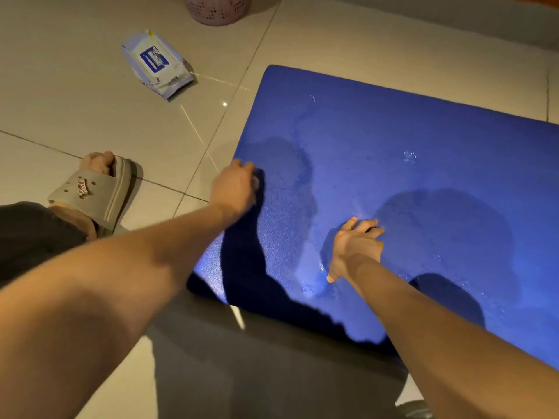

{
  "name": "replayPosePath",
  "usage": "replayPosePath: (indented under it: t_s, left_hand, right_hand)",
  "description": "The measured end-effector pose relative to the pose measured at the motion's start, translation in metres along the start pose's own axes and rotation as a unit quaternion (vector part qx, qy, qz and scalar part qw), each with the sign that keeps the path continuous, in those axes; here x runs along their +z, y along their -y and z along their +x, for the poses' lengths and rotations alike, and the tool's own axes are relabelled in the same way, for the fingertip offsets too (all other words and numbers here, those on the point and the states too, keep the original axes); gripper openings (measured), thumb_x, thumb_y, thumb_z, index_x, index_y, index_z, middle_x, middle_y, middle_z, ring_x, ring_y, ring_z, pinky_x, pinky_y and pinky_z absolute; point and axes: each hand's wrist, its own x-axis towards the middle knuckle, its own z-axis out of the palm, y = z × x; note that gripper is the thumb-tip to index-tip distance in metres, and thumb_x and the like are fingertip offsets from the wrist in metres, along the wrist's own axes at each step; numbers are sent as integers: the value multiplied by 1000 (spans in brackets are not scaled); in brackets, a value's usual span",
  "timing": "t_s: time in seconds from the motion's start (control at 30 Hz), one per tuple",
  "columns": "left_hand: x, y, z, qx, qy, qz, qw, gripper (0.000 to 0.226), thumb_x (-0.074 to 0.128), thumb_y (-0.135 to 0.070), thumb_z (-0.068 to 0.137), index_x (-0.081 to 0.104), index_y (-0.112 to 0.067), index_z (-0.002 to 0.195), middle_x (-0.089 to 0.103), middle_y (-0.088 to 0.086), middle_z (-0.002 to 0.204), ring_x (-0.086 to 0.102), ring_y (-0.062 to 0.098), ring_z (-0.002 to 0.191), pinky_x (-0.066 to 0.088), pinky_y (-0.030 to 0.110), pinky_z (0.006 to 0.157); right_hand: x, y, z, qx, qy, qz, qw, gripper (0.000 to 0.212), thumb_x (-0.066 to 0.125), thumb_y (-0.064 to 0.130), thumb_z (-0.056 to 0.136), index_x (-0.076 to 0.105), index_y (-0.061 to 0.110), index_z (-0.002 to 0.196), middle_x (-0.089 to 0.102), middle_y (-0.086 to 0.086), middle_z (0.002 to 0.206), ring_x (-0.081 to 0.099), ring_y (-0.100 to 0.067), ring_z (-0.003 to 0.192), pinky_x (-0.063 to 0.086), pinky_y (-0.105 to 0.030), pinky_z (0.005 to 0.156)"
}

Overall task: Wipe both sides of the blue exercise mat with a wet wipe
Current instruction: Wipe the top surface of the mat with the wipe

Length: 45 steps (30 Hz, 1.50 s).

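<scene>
The blue exercise mat (393,164) lies flat on the tiled floor, with damp patches and droplets across its surface. My left hand (234,189) is at the mat's left edge with its fingers curled. A small white bit of the wet wipe (256,182) shows under them, pressed against the mat. My right hand (355,246) rests on the middle of the mat nearer to me, fingers spread and holding nothing. Most of the wipe is hidden by my left hand.
A pack of wet wipes (157,66) lies on the floor tiles (90,116) to the far left of the mat. A pink perforated basket (216,9) stands at the top edge. My foot in a beige slipper (93,189) is left of the mat.
</scene>
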Motion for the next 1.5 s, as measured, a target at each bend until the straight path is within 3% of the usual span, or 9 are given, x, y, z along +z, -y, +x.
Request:
replayPosePath:
  t_s: [0.13, 0.27, 0.4, 0.57, 0.77, 0.9, 1.1, 1.23, 1.5]
  left_hand:
    - [-2, 20, 16, -146, -37, -90, 984, 18, 51, -23, 91, 63, -14, 101, 66, 11, 97, 64, 35, 83, 55, 43, 78]
    - [17, -26, -2, -146, -57, -155, 975, 17, 54, -20, 97, 67, -9, 96, 70, 12, 96, 64, 34, 87, 43, 33, 72]
    - [32, -78, -22, -12, -12, -144, 989, 16, 54, -11, 95, 60, -12, 80, 59, 4, 85, 61, 35, 81, 32, 29, 65]
    - [24, -56, -1, 136, 18, -29, 990, 17, 52, -5, 96, 67, -3, 106, 56, 18, 115, 61, 42, 82, 50, 42, 70]
    - [-4, 6, 51, -123, -72, -52, 988, 23, 51, -11, 97, 72, -6, 106, 62, 16, 113, 64, 39, 93, 53, 43, 86]
    - [4, -20, 52, -204, -88, -191, 956, 17, 56, -8, 97, 73, -9, 98, 70, 1, 94, 64, 23, 92, 45, 16, 77]
    - [40, -98, 19, -33, -31, -204, 978, 21, 47, -5, 84, 66, -11, 77, 68, -1, 85, 63, 20, 77, 50, 28, 71]
    - [38, -96, 25, 74, 9, -112, 991, 22, 53, -10, 96, 72, -9, 107, 60, 11, 122, 63, 31, 94, 54, 37, 85]
    - [3, -14, 65, -187, -72, -97, 975, 24, 53, -18, 99, 71, -10, 113, 66, 15, 115, 64, 37, 100, 50, 39, 87]
  right_hand:
    - [1, -1, 1, 1, -4, -2, 1000, 153, 90, 60, 57, -8, -4, 155, 4, -44, 153, 16, -61, 142, 49, -48, 99]
    - [2, 0, 1, 6, -6, -4, 1000, 154, 91, 60, 55, -8, -4, 155, 4, -43, 154, 17, -60, 142, 48, -47, 97]
    - [3, 1, 1, 10, -5, -3, 1000, 154, 92, 58, 55, -8, -4, 155, 4, -44, 153, 16, -61, 141, 49, -48, 98]
    - [4, 2, 2, 18, -8, -5, 1000, 153, 92, 58, 55, -8, -2, 155, 4, -41, 154, 17, -58, 143, 47, -45, 101]
    - [4, 1, 3, 20, -13, -1, 1000, 153, 92, 57, 55, -8, -2, 155, 4, -40, 154, 17, -57, 143, 44, -46, 100]
    - [4, 1, 2, 17, -13, -2, 1000, 153, 92, 57, 55, -8, -3, 155, 3, -41, 154, 17, -58, 142, 43, -47, 100]
    - [3, 2, 3, 19, -13, -3, 1000, 152, 93, 55, 56, -7, -4, 155, 3, -43, 153, 16, -60, 142, 45, -47, 99]
    - [3, 3, 2, 17, -16, 5, 1000, 151, 93, 54, 57, -7, -5, 154, 3, -43, 153, 15, -60, 142, 44, -48, 101]
    - [8, 0, 2, 14, -36, 23, 999, 148, 94, 48, 56, -4, -3, 155, 5, -41, 153, 16, -59, 142, 43, -47, 99]
